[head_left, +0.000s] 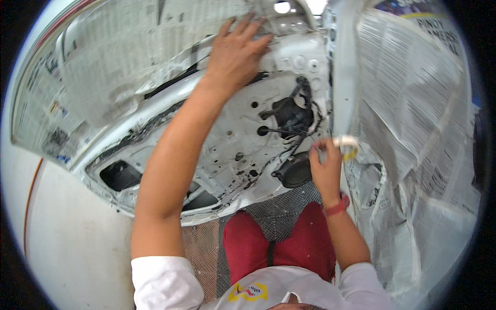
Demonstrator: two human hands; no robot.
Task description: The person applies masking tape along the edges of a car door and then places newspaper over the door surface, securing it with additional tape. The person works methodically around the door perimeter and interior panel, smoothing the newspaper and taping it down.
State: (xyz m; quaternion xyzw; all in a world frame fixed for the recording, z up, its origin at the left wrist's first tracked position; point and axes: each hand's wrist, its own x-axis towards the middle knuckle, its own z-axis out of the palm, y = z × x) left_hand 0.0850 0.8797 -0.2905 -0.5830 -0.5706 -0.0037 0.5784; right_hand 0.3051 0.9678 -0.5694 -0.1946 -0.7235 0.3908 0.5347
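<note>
Before me stands a white car door (219,139) with its inner trim off and bare metal, holes and black smears showing. My left hand (236,57) lies with fingers spread at the upper edge, partly over the newspaper (119,44) that covers the window area. Lower down on the right, my right hand (326,164) is closed, fingertips pinched, with a roll of masking tape (347,141) at its fingers. Just beyond that hand are a black speaker (297,172) and an opening with black wiring (292,116). A red band circles my right wrist.
More newspaper (408,88) and clear plastic sheeting (439,232) hang over the car body on the right. A white pillar edge (345,77) runs beside the door. Under the door is dark textured matting (263,206); a pale surface (77,222) spreads at the left.
</note>
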